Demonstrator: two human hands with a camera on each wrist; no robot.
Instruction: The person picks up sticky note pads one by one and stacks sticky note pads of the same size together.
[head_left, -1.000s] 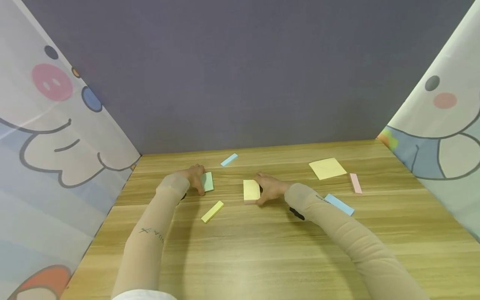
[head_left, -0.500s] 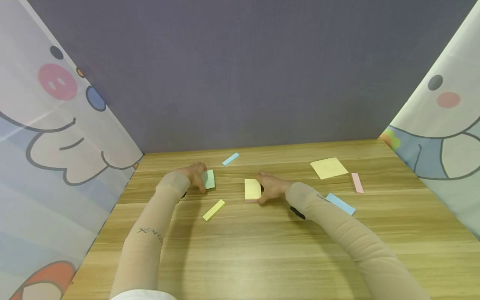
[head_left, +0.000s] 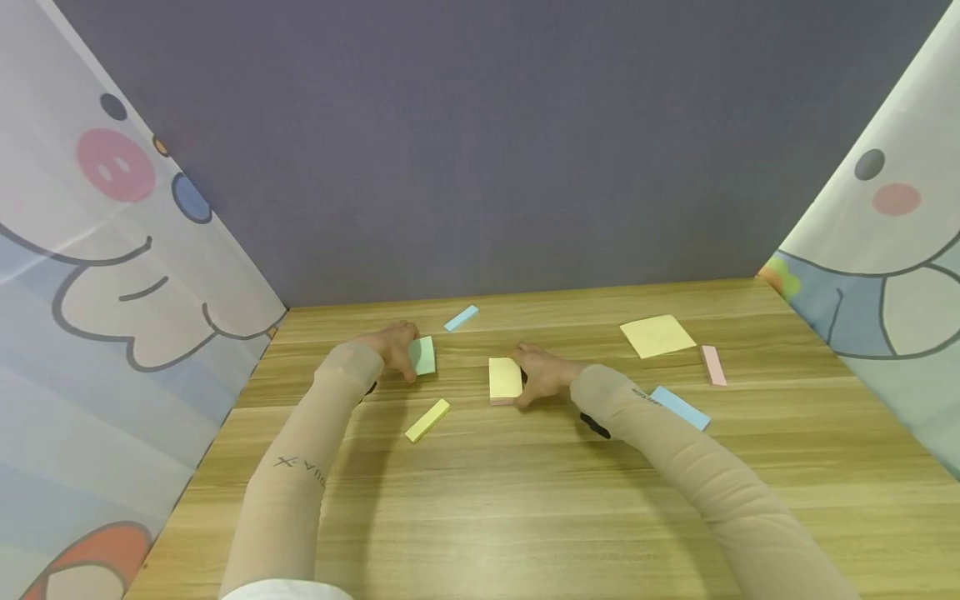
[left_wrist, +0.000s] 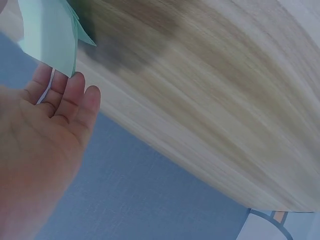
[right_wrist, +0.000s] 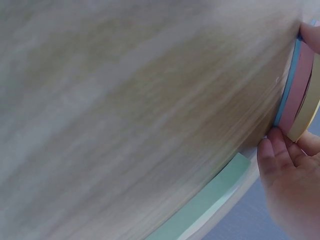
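Observation:
My left hand [head_left: 396, 347] holds a light green sticky note pad [head_left: 425, 357] by its left side, with thumb and fingers on opposite edges. Seen from the left wrist, some of the pad's sheets [left_wrist: 50, 35] splay apart above the fingertips. To its right, my right hand [head_left: 542, 375] grips a stack of sticky note pads [head_left: 505, 379] topped by a yellow one. The right wrist view shows blue, pink and yellow layers in that stack [right_wrist: 296, 92], pinched between thumb and fingers. Close by those fingers lies a green strip pad [right_wrist: 205, 202] on the table.
Around the hands on the wooden table [head_left: 480, 517] lie a narrow blue strip [head_left: 461, 318], a yellow strip [head_left: 427, 421], a large yellow pad [head_left: 657, 336], a pink strip [head_left: 714, 366] and a blue pad [head_left: 680, 408]. A grey wall [head_left: 495, 150] bounds the back.
My left hand has shifted slightly to the right with the green pad. The right hand keeps its grip on the stack in about the same place.

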